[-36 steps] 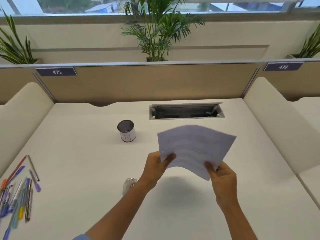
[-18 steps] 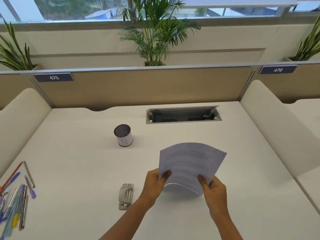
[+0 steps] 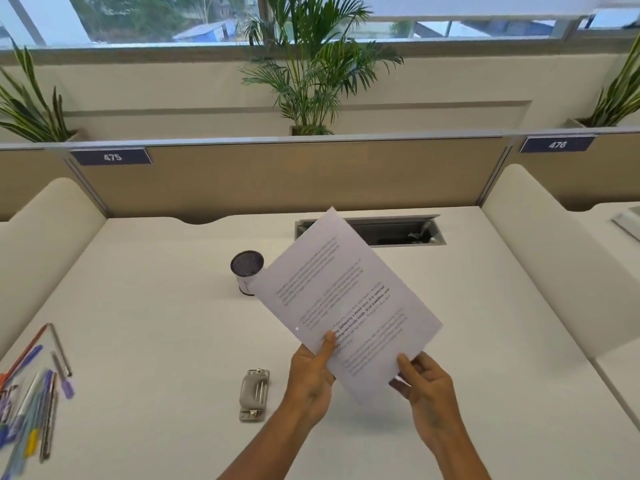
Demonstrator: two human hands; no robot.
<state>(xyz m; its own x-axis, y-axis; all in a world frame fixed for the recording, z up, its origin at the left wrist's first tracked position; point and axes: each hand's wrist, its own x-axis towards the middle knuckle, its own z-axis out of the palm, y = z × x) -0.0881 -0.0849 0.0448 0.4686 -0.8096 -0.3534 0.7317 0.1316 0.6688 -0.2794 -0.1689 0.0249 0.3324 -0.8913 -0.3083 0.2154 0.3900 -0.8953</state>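
Note:
I hold a printed sheet of paper (image 3: 346, 299) up above the white desk (image 3: 156, 323), tilted so its top corner points away to the left. My left hand (image 3: 311, 379) pinches its lower left edge, thumb on the printed face. My right hand (image 3: 427, 389) pinches the lower right corner. A small punched hole shows near the sheet's left edge. A grey metal hole punch (image 3: 254, 394) lies flat on the desk just left of my left wrist.
A mesh pen cup (image 3: 246, 271) stands behind the sheet's left corner. Several pens (image 3: 31, 403) lie scattered at the desk's left edge. An open cable tray (image 3: 398, 232) sits at the back. Padded dividers (image 3: 540, 258) flank the desk.
The sheet was turned from lying wide and bowed to standing lengthwise and flatter, lifted higher. Both hands shifted along its lower edges while keeping hold.

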